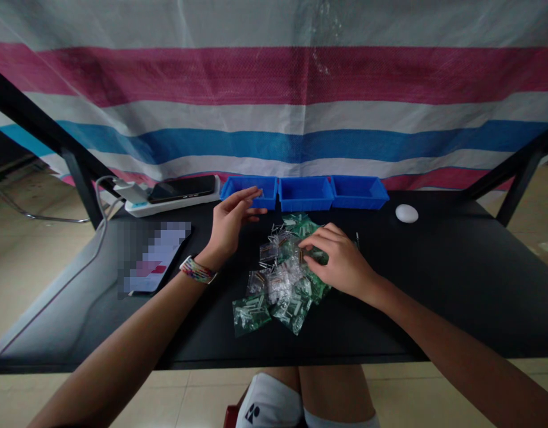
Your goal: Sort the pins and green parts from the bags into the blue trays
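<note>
My left hand (232, 223) is over the front edge of the left blue bin (227, 194), its fingers apart. A small clear piece shows by its fingertips; whether they touch it I cannot tell. A heap of small plastic bags (280, 285), some clear and some green, lies mid-table with small pale parts in them. My right hand (339, 261) is at the heap's right side, fingers curved and apart, the tips at a clear bag (296, 252) with something brownish inside. No firm grip shows there.
A middle blue bin (306, 208) and a right blue bin (360, 204) stand alongside. A white power strip (142, 209) bears a dark phone (182, 188). Another phone (160, 258) lies at left, near a white cable (84, 267). A white oval object (406, 213) is at right.
</note>
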